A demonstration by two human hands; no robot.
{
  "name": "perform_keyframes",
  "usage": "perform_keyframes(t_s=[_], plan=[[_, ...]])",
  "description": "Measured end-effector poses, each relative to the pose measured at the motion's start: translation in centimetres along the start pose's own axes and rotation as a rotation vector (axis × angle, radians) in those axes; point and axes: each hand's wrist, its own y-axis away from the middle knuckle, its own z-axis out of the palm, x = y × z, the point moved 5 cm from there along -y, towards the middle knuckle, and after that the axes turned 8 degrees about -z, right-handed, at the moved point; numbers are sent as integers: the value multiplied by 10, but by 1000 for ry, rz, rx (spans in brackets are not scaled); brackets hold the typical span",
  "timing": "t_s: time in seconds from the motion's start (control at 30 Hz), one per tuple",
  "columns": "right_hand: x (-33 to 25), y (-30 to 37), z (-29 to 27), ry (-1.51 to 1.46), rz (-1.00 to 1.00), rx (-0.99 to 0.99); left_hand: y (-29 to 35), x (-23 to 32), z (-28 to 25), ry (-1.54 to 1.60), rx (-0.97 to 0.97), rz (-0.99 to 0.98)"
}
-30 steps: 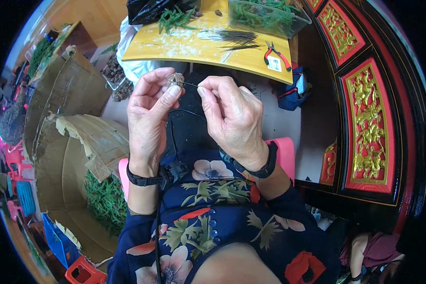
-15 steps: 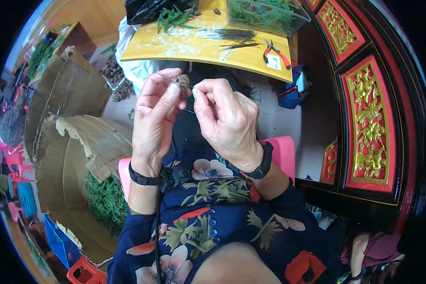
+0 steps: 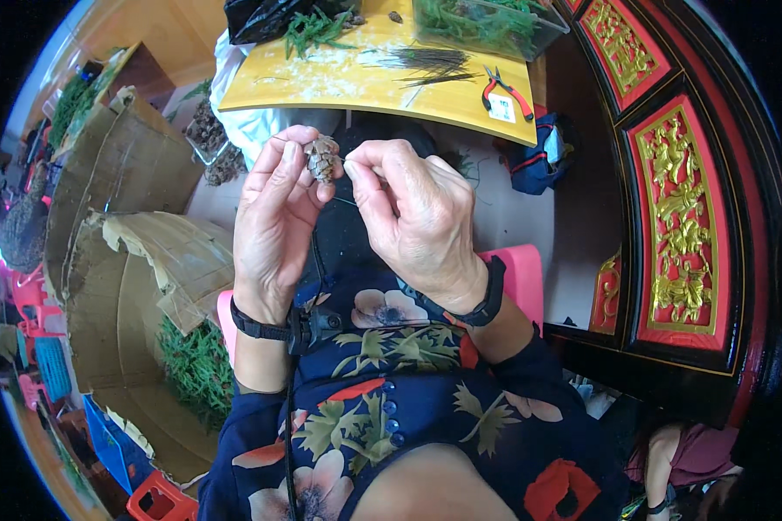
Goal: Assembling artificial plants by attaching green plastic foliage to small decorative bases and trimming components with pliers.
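Observation:
A small brown pine cone [image 3: 323, 161] is gripped between the thumb and fingers of my left hand [image 3: 269, 217], above my lap. Just to its right, my right hand [image 3: 426, 213] has thumb and forefinger closed in a pinch, the fingertips close beside the cone. A thin wire [image 3: 346, 202] shows faintly below the cone, between the two hands. In the earlier frame a wire runs from the cone to the right fingertips; now what lies inside that pinch is mostly hidden.
Ahead, a yellow table [image 3: 339, 91] bears dark wires [image 3: 430, 61], red-handled pliers [image 3: 506, 91], green sprigs [image 3: 314, 33] and a clear tub [image 3: 543, 35]. At left stands a cardboard box [image 3: 122, 313] with greenery [image 3: 195, 369]. Right is a carved red-and-gold panel [image 3: 682, 226]; another person's arm [image 3: 662, 460] shows lower right.
My left hand has shifted slightly left and turned, so the pine cone's scaly side now shows more fully. The right fingertips have moved a little left, remaining pinched.

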Motion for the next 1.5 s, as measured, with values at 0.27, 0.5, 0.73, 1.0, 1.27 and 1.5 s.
perform_keyframes(t_s=[0.27,0.5,0.73,1.0,1.27,1.5], plan=[[9,4,2,-61,74,29,1,3,-3,-127,0,-66],[5,4,4,-89,56,13,0,12,-10,-343,169,90],[5,4,5,-58,49,-2,1,14,-7,-402,192,141],[3,3,5,-23,44,-37,1,15,-10,-394,202,199],[3,3,5,-43,21,-52,2,17,-9,-456,235,248],[3,2,5,-35,29,-31,3,18,-10,-532,237,223]])
